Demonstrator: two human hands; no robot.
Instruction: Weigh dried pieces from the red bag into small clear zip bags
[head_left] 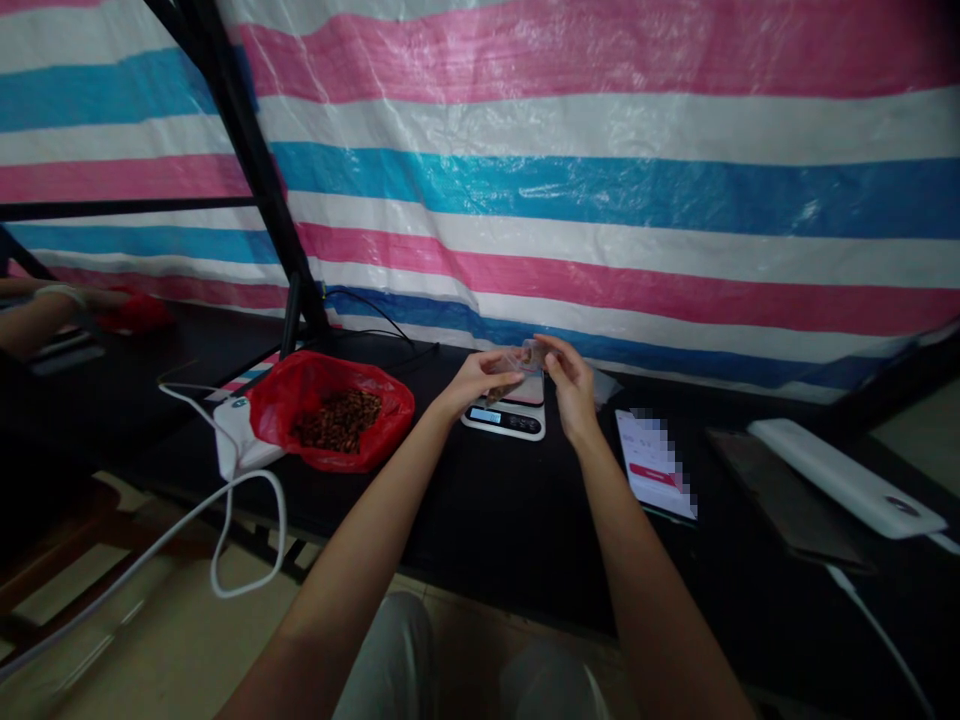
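Both my hands hold a small clear plastic bag (531,354) over a white digital scale (506,420). Some brown bits show at the bag's lower left end. My left hand (484,380) pinches the bag from the left, thumb on top. The fingers of my right hand (568,380) close on its right end. The scale's display is lit, but its digits are too small to read. To the left, a red plastic bag (394,400) lies open with many small brown kernels or beans (341,422) in it.
A lit phone (652,465), a dark flat slab (784,495) and a white power bank (847,475) lie at right. A white device (232,440) with a looping white cable (281,500) sits at left. Another person's arm (45,315) reaches in at far left. A striped tarp (562,190) hangs behind.
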